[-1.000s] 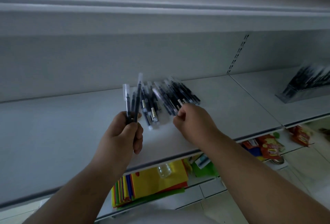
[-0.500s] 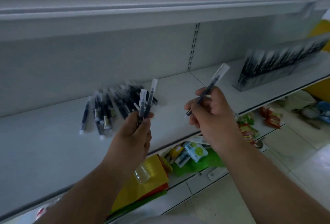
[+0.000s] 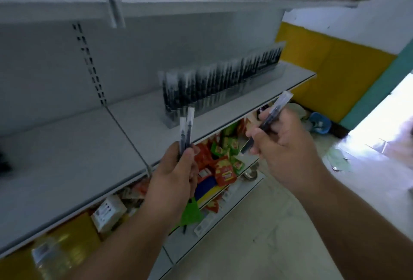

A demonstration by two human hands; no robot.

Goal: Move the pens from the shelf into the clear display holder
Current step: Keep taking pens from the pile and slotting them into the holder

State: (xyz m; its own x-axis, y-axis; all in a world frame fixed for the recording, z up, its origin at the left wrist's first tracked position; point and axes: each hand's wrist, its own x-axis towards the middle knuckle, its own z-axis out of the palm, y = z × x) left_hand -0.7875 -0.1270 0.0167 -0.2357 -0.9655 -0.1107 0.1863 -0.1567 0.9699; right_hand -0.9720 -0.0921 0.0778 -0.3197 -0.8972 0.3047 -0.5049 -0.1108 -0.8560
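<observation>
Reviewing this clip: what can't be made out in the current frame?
- Head view, display holder: motion blur hides any free slots and the pen count.
- Left hand: two pens show; fingers may hide more.
- Right hand: pen print unreadable.
- Loose pile: cut off by left edge.

Left hand (image 3: 173, 177) at 7 o'clock, fingers curled in pinch; right hand (image 3: 288, 145) at 4 o'clock, likewise pinching.

Pens: two in left hand (image 3: 173, 176), one in right hand (image 3: 285, 145); holder (image 3: 220, 88) on shelf (image 3: 138, 123) beyond: one, its pens too blurred to count.
</observation>
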